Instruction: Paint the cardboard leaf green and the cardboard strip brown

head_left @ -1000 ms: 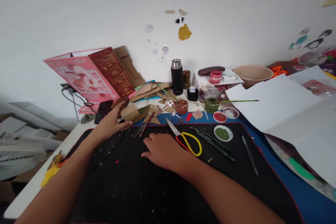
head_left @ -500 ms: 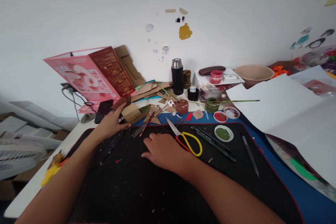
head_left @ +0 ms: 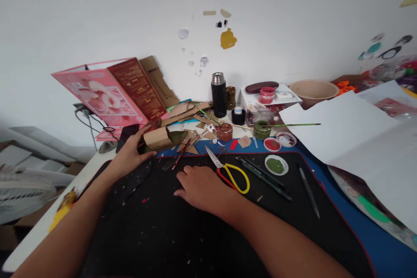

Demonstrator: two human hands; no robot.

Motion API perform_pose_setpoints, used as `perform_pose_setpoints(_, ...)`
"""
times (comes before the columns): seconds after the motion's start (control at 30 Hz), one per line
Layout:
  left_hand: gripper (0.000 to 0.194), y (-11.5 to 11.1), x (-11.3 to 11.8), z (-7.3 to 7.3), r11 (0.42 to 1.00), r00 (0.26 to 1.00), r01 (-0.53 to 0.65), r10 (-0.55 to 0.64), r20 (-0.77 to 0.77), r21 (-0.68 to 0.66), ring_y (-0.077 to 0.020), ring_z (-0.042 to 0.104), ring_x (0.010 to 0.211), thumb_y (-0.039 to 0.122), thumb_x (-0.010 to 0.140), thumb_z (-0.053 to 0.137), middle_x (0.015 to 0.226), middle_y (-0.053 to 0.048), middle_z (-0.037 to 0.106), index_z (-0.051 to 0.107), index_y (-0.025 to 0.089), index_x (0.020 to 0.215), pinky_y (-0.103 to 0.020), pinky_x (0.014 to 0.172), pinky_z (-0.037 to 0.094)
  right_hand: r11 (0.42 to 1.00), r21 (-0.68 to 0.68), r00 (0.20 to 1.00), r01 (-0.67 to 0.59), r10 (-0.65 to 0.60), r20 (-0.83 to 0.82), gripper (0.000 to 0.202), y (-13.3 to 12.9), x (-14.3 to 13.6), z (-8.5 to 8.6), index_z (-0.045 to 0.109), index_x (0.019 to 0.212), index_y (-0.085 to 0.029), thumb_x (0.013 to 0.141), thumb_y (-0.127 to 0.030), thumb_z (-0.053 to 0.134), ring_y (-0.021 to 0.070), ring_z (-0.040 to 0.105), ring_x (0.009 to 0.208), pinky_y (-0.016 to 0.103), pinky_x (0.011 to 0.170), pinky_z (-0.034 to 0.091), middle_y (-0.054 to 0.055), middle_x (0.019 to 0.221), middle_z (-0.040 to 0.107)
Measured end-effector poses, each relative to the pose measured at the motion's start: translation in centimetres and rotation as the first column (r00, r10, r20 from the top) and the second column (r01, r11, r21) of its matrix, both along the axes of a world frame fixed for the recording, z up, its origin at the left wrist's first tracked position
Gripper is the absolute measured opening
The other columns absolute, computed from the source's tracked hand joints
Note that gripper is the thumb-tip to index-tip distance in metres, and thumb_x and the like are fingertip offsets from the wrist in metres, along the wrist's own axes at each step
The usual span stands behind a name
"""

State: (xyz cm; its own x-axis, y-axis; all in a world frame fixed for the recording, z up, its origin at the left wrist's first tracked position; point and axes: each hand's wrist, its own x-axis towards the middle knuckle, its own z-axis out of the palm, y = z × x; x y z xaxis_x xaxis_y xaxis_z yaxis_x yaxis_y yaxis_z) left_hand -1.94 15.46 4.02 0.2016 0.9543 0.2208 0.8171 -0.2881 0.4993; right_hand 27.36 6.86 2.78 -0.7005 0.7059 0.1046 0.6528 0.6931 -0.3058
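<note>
At the back left of the black mat, my left hand (head_left: 133, 152) is closed on a tan folded cardboard piece (head_left: 157, 138), thumb at the near side and fingers behind it. A dark green painted part (head_left: 177, 137) shows at its right end; whether the two are joined I cannot tell. My right hand (head_left: 202, 186) lies palm down on the mat, fingers loosely bent with the thumb apart, and grips nothing visible. Just beyond it are scissors (head_left: 228, 173) with red and yellow handles. A thin red brush or pencil (head_left: 181, 154) lies between the hands.
Jars of brown paint (head_left: 224, 132) and green paint (head_left: 261, 130) stand behind the mat (head_left: 156, 234), with a green-smeared lid (head_left: 276, 165) nearer. Dark pens (head_left: 265, 179) lie to the right. Cardboard scraps (head_left: 185, 115), a black flask (head_left: 219, 97) and a pink folder (head_left: 97, 95) line the wall.
My left hand has tightened around the cardboard piece, which has turned and shifted slightly left. My right hand stays in place. The view has shifted a little.
</note>
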Motion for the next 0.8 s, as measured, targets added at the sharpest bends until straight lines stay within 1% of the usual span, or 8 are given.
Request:
perform_pose_setpoints(0.1,0.099,-0.7,-0.6,0.5,0.997,0.987,0.032,-0.02,0.158,-0.074,-0.0355,0.054,0.147,0.053,0.082,0.078,0.168,-0.013,0.047,0.032,0.029,0.167,-0.055,0.122,0.045,1.0,0.003,1.0,0.001,-0.001,0.008,0.04,0.0,0.1,0.1,0.073,0.115,-0.011,0.102,-0.049,0.071,0.032,0.076,0.096,0.042,0.074,0.063,0.014,0.111,0.075)
perform_pose_setpoints(0.17,0.102,-1.2,-0.9,0.8,0.994,0.977,0.021,0.001,0.213,-0.103,-0.0359,0.053,0.148,0.055,0.08,0.082,0.166,-0.012,0.049,0.034,0.028,0.166,-0.053,0.123,0.044,1.0,0.011,1.0,0.001,-0.001,0.007,0.039,0.0,0.1,0.1,0.073,0.115,-0.011,0.102,-0.048,0.071,0.0322,0.076,0.096,0.042,0.075,0.063,0.014,0.11,0.075)
perform_pose_setpoints(0.33,0.112,-2.2,-1.1,1.5,0.99,0.952,0.003,0.04,0.303,-0.141,-0.0374,0.057,0.142,0.066,0.072,0.087,0.161,-0.012,0.056,0.036,0.027,0.164,-0.05,0.121,0.047,1.0,0.003,1.0,0.002,-0.002,0.008,0.038,-0.1,0.1,0.0,0.072,0.116,-0.012,0.103,-0.048,0.071,0.0309,0.076,0.097,0.041,0.076,0.062,0.014,0.111,0.075)
perform_pose_setpoints(0.43,0.114,-2.5,-1.1,1.6,0.989,0.95,-0.011,0.055,0.306,-0.145,-0.038,0.059,0.14,0.07,0.07,0.087,0.16,-0.012,0.057,0.037,0.027,0.163,-0.049,0.118,0.05,1.0,-0.006,1.0,0.003,-0.003,0.021,0.038,-0.1,0.1,0.1,0.072,0.116,-0.013,0.103,-0.049,0.07,0.0304,0.076,0.099,0.04,0.078,0.062,0.014,0.113,0.074)
perform_pose_setpoints(0.6,0.107,-2.5,-1.4,1.4,0.989,0.965,-0.022,0.059,0.256,-0.148,-0.0382,0.058,0.141,0.068,0.073,0.085,0.16,-0.01,0.058,0.041,0.027,0.161,-0.051,0.119,0.049,1.0,-0.015,1.0,0.002,-0.002,0.018,0.038,-0.1,0.1,0.1,0.072,0.117,-0.013,0.104,-0.048,0.069,0.0312,0.076,0.099,0.041,0.079,0.062,0.014,0.114,0.074)
perform_pose_setpoints(0.7,0.099,-2.5,-1.5,1.1,0.989,0.969,-0.01,0.045,0.244,-0.146,-0.0377,0.058,0.143,0.065,0.077,0.083,0.159,-0.012,0.059,0.043,0.028,0.16,-0.055,0.12,0.047,0.999,-0.042,1.0,0.014,-0.015,-0.022,0.039,0.2,0.3,-0.1,0.072,0.119,-0.013,0.104,-0.049,0.067,0.0316,0.076,0.1,0.042,0.082,0.061,0.014,0.114,0.075)
perform_pose_setpoints(0.8,0.096,-2.5,-1.3,0.7,0.99,0.974,0.006,0.026,0.226,-0.138,-0.0368,0.058,0.143,0.061,0.079,0.081,0.157,-0.013,0.06,0.043,0.026,0.159,-0.055,0.12,0.047,0.996,-0.078,0.994,0.045,-0.052,-0.092,0.042,0.5,0.6,-0.4,0.07,0.127,-0.015,0.105,-0.05,0.066,0.0325,0.076,0.106,0.043,0.087,0.06,0.014,0.116,0.077)
